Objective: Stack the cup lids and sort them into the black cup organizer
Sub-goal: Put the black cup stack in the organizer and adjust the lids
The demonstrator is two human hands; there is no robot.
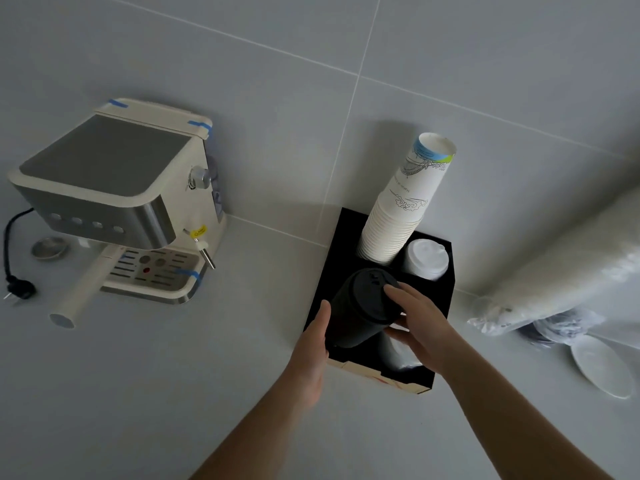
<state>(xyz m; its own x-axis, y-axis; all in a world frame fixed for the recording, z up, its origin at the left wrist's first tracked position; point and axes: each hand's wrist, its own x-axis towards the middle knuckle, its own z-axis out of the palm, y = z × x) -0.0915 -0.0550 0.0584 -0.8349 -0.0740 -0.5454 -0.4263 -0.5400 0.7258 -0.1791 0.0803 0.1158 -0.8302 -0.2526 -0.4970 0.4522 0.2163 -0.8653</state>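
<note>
Here, at far left, the cream and steel espresso machine [117, 202] stands well apart from the work area and poses no obstruction. Toward centre, the left hand [310, 351] lies flat against the side of the tall stack of black plastic cup lids [362, 306], fingers extended, bracing it without closing around it. The stack sits tilted in the near-left compartment of the black rectangular cup organizer [434, 306]. The right hand [420, 320] rests on the stack's top and right side, fingers spread in a loose steadying hold. Behind it stand the leaning column of white paper cups [398, 209] and the stack of white plastic lids [426, 259]. At right lies a clear plastic sleeve [568, 261].

Risk: the tilted black stack probably shears or topples if either hand withdraws before it seats. A sideways push may also knock the paper cups, which already lean.
</note>
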